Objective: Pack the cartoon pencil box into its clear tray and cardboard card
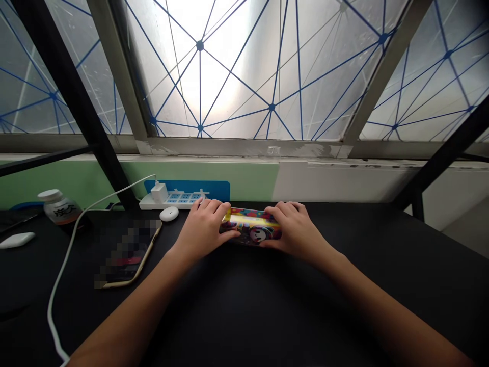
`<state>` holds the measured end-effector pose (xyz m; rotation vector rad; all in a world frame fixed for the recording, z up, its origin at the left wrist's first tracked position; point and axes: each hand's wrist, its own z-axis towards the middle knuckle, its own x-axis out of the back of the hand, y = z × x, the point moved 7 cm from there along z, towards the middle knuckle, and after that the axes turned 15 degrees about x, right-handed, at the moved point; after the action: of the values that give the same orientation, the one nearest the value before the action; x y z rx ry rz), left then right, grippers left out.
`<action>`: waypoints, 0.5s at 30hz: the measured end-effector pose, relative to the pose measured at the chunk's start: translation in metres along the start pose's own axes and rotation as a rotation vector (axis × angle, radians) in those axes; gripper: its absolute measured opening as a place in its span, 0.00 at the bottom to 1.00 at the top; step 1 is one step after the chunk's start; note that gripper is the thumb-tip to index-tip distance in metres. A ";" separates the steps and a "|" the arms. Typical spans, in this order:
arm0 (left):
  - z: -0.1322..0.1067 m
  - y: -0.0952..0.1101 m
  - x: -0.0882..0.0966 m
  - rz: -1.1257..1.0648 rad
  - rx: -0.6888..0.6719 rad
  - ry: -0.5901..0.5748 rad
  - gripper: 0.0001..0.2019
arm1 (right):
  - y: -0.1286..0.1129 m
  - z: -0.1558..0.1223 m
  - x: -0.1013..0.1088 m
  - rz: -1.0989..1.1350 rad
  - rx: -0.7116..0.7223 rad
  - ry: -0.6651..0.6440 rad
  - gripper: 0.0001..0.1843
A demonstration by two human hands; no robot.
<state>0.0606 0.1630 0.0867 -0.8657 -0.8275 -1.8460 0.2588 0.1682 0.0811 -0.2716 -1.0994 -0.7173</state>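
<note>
- Left hand [202, 225]: centre of the frame, grasping the left end of the case, fingers over the top and far side, thumb along the near face.
- Right hand [296, 224]: just right of centre, grasping the other end in the same way, thumb low on the near face.
- Case [251, 220]: between the two hands, mid-frame, long side across the view, at the far part of the desk [344, 311]. Whether its underside touches the desk cannot be told.
- Handling, as a judgement: it looks light and fairly stiff, with a glossy skin that may slip under dry fingers; not very fragile. The two ends make a sound hold, with thumbs in front and fingers behind; squeezing the middle could dent it if the walls are thin.
- Print on the case: bright red, yellow and blue, with a round cartoon face near the lower right; no brand or word can be read.
- Puck [169, 214]: white, just left of the left hand, no legible mark.
- Power strip [179, 202]: behind the puck, blue-marked sockets, a white plug [159, 192] in it.
- Phone [132, 260]: left of centre, screen blurred out.
- Bottle [61, 208]: far left, dark characters on its label, too unclear to read.
</note>
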 end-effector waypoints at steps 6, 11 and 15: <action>-0.008 0.015 -0.009 0.037 -0.056 -0.122 0.15 | -0.017 0.000 -0.010 0.047 0.085 -0.085 0.14; -0.010 0.014 -0.013 0.068 -0.047 -0.195 0.15 | -0.018 -0.004 -0.010 0.103 0.095 -0.161 0.18; -0.010 0.013 -0.013 0.055 -0.038 -0.225 0.15 | -0.019 -0.004 -0.007 0.126 0.084 -0.190 0.19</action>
<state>0.0745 0.1560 0.0724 -1.1239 -0.8994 -1.7418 0.2472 0.1544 0.0705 -0.3390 -1.2784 -0.5397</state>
